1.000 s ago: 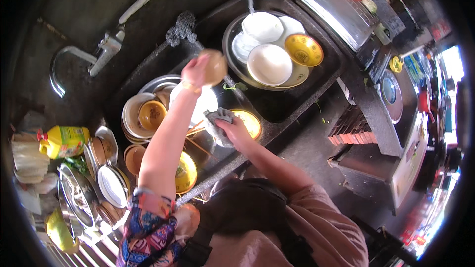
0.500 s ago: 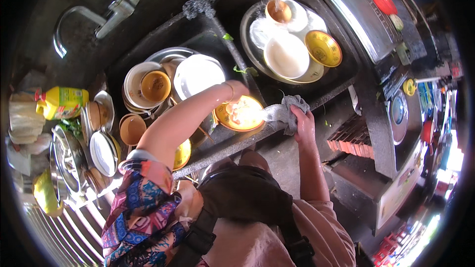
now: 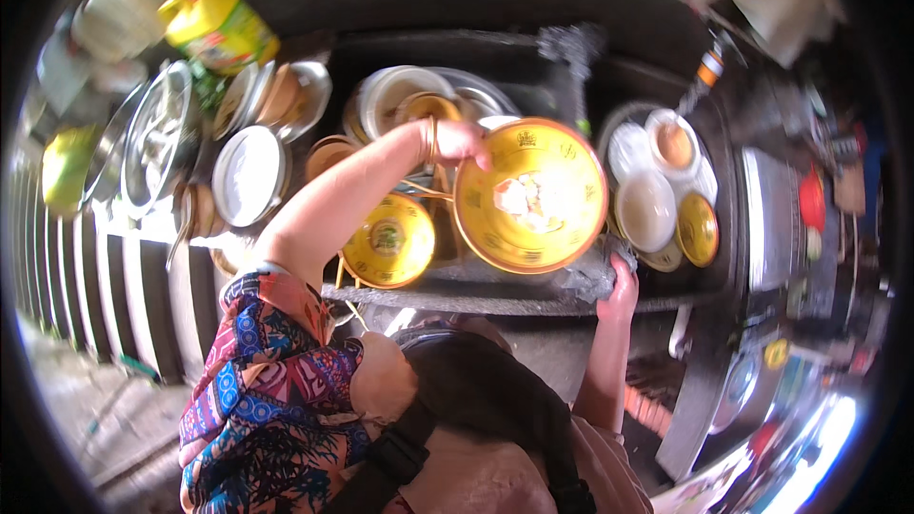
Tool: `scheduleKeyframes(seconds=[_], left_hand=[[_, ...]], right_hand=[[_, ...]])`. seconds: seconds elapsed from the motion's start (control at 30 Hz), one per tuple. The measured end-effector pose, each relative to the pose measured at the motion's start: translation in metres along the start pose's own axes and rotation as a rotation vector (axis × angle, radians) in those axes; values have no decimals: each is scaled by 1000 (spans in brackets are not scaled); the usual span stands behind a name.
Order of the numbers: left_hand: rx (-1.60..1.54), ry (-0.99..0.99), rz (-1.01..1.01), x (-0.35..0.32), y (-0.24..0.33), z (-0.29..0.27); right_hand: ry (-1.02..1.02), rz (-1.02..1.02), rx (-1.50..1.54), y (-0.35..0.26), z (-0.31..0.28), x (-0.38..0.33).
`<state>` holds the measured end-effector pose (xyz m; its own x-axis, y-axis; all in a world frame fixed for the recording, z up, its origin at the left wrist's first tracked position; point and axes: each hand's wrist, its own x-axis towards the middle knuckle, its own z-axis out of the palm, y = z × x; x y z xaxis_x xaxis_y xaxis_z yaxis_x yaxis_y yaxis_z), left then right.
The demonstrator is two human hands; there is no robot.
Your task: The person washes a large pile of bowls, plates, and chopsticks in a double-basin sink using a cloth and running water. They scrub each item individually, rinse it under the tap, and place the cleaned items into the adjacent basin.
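Observation:
My left hand [image 3: 459, 143] grips the rim of a large yellow bowl [image 3: 530, 195] with dark printed marks, its inside facing up and brightly lit. The bowl is held above the sink's left basin. My right hand [image 3: 621, 287] is closed on a grey mesh cloth [image 3: 586, 278] close to the bowl's lower right side. Below my left forearm sits another yellow bowl [image 3: 388, 240] with something green in it. Chopsticks [image 3: 427, 188] poke out between the two bowls. White dishes and a brown bowl [image 3: 428, 107] lie behind my left wrist.
The right basin holds a white bowl [image 3: 645, 211], a small yellow bowl [image 3: 698, 230] and other dishes beneath an orange-tipped hose [image 3: 706, 71]. At left stand a yellow jug [image 3: 221, 33], a white oval dish [image 3: 249, 176] and a strainer [image 3: 157, 141]. The sink's front edge [image 3: 476, 302] runs before me.
My left hand has lifted the yellow bowl up from the left basin, so it looks larger. The right hand, with the cloth, stays beside it. The whole view has turned and shifted.

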<state>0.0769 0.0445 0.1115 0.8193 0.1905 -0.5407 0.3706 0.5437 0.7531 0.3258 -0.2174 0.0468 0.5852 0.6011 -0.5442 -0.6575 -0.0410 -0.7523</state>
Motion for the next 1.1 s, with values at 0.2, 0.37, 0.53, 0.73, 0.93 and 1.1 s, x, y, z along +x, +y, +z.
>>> scheduleKeyframes(seconds=[0.2, 0.37, 0.53, 0.73, 0.93, 1.1], left_hand=[[957, 612, 941, -143, -112, -21], [-652, 906, 526, -277, -241, 25], [-1083, 1173, 554, -410, -315, 61], [-1273, 1538, 192, -460, -386, -20], [-672, 2315, -528, -431, -403, -125], [-778, 2222, 39, -450, -364, -53]], right_hand=[[-311, 88, -98, 46, 70, 33], [-362, 163, -291, 58, 130, 37], [-380, 166, -334, 62, 158, 38], [-387, 165, -312, 66, 176, 29], [-325, 49, -381, 74, 180, 16], [-245, 139, -237, 73, 167, 13]])
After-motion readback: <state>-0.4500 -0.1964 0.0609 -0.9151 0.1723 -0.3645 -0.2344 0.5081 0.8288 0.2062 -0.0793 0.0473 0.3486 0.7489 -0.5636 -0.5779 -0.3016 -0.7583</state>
